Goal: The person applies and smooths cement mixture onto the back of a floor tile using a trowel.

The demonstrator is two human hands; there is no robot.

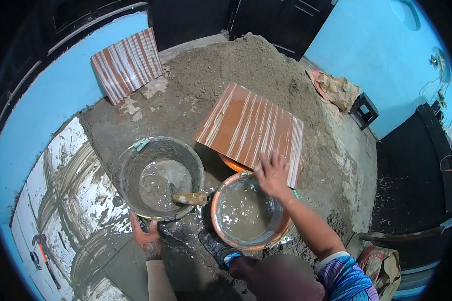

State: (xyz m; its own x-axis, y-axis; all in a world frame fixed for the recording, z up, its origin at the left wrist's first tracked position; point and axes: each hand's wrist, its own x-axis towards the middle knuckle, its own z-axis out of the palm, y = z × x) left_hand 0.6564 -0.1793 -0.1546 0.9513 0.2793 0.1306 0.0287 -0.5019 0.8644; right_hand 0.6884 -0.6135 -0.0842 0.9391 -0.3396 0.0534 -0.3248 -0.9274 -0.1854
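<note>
My left hand (pixel 146 238) is at the lower rim of a dark bucket (pixel 130 193), fingers apart, its fingertips by the rim. Inside the bucket is wet grey mix, and a trowel with a worn wooden handle (pixel 190 198) leans over its right side. My right hand (pixel 273 175) lies with spread fingers on the lower edge of a brown and white striped tile (pixel 251 130). That tile rests tilted above an orange container (pixel 232 163), mostly hidden beneath it. Below my right hand stands an orange-rimmed bucket (pixel 214 213) of murky water.
A heap of sand (pixel 246 60) lies behind. Another striped tile (pixel 128 65) leans on the left wall. Smeared white floor tiles (pixel 30 210) and a hammer (pixel 46 261) are at left. A paper sack (pixel 339 90) and a black stool (pixel 364 111) stand at right.
</note>
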